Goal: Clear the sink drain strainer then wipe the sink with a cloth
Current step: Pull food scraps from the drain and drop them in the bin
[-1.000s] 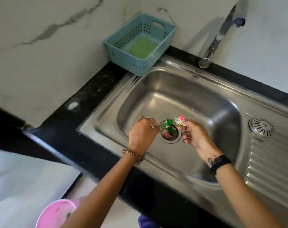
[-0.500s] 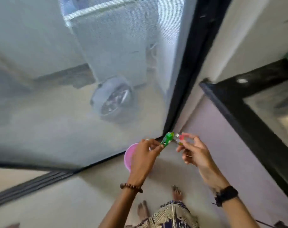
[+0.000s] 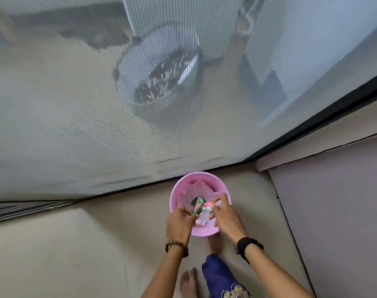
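A pink bin point(image 3: 179, 183) stands on the floor by a mesh screen, lined with a pale bag. Both hands hover over its opening. My left hand point(image 3: 179, 224) pinches a green wrapper point(image 3: 197, 205) at its lower end. Between the fingertips of my right hand point(image 3: 225, 216) is a small pink and white wrapper point(image 3: 208, 204). The two scraps touch each other above the bin's inside. The sink, its strainer and the cloth are out of view.
A mesh screen door point(image 3: 75, 125) fills the upper view, with a black frame point(image 3: 312, 123) running diagonally. Behind it sits a round bucket point(image 3: 161, 82). A lilac cabinet side point(image 3: 333, 211) rises at the right. My bare feet point(image 3: 188, 282) stand on the beige floor.
The view has swung from the sink to the floor. Both hands carried the wrappers away from the drain, lowered them and now hold them over the pink bin.
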The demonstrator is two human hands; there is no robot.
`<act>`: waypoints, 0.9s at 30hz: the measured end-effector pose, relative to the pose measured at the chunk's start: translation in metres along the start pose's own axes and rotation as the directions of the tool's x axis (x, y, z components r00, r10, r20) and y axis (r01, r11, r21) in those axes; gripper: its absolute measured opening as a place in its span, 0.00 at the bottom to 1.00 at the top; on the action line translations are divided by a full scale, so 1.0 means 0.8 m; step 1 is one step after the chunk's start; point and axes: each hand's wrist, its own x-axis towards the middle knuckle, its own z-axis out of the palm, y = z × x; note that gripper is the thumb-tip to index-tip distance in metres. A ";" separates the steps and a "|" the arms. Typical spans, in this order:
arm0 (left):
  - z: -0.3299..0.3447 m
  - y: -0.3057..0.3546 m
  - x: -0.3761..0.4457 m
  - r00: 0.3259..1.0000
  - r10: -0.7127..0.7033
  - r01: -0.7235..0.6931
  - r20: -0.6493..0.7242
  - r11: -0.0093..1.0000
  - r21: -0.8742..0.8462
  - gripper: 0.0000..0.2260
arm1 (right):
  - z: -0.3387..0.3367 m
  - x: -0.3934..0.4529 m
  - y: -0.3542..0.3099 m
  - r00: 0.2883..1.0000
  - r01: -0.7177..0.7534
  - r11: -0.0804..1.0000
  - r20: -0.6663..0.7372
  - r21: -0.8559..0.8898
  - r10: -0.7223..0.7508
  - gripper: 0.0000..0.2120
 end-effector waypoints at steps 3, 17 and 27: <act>0.052 -0.044 0.081 0.998 -0.054 0.054 0.008 0.998 0.040 0.05 | 0.036 0.076 0.041 0.999 -0.019 0.997 0.028 -0.075 0.021 0.11; -0.013 0.105 -0.097 0.912 -0.189 0.408 0.363 0.494 -0.768 0.12 | -0.089 -0.091 -0.060 0.998 -0.069 0.751 0.043 0.657 0.054 0.10; -0.050 0.333 -0.439 0.590 0.427 0.402 0.686 0.582 -0.707 0.22 | -0.343 -0.445 -0.114 0.952 0.277 0.347 -0.208 0.896 -0.223 0.17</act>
